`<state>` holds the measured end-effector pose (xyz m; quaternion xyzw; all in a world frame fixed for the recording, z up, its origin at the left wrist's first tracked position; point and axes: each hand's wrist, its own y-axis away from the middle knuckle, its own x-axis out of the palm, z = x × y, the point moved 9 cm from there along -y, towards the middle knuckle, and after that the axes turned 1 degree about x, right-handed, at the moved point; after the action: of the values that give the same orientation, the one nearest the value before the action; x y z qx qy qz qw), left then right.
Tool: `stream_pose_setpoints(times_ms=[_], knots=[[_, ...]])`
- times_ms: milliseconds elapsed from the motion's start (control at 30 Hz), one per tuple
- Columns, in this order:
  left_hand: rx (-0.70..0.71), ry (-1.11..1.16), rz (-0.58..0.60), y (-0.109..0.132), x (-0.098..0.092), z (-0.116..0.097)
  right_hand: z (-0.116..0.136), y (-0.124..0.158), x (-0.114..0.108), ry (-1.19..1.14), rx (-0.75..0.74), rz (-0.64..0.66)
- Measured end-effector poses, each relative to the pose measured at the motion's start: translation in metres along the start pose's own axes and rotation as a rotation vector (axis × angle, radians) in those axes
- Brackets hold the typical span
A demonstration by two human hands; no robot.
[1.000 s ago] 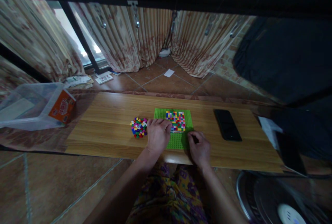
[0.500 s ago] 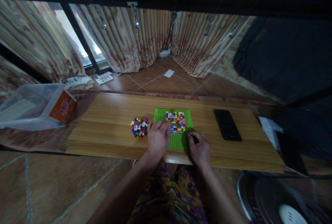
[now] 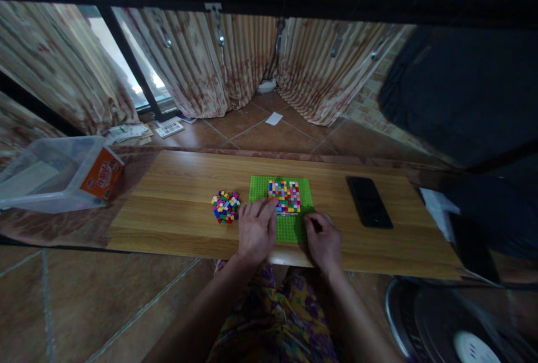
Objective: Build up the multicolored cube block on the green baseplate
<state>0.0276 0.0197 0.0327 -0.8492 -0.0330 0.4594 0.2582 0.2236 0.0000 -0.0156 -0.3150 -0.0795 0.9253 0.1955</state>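
A green baseplate (image 3: 260,186) lies on a low wooden board (image 3: 176,206), with a patch of small coloured bricks (image 3: 284,195) pressed onto its far right part. My left hand (image 3: 255,228) rests flat on the plate's left side, fingers stretched toward the bricks. My right hand (image 3: 323,240) sits at the plate's near right corner, fingers curled in a pinch; what they hold is too small to make out. A heap of loose coloured bricks (image 3: 226,206) lies just left of my left hand.
A black phone (image 3: 369,201) lies on the board to the right. A clear plastic tub (image 3: 46,170) with an orange box (image 3: 103,172) stands at the left. Curtains and a black bar are beyond; a fan (image 3: 458,324) sits at lower right.
My left hand has slid slightly back toward me and to the right along the plate. My right hand has stayed put.
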Motion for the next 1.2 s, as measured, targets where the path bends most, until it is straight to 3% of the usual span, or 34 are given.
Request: stream_pose_setpoints(times_ms=[733,1200], knots=[[0.017,-0.089,0.101,-0.002,0.015,0.0,0.0,0.0,0.001,0.025,-0.017,-0.001],[0.034,-0.112,0.078,0.003,0.02,-0.002,-0.003,-0.001,0.002,0.035,-0.012,0.01]])
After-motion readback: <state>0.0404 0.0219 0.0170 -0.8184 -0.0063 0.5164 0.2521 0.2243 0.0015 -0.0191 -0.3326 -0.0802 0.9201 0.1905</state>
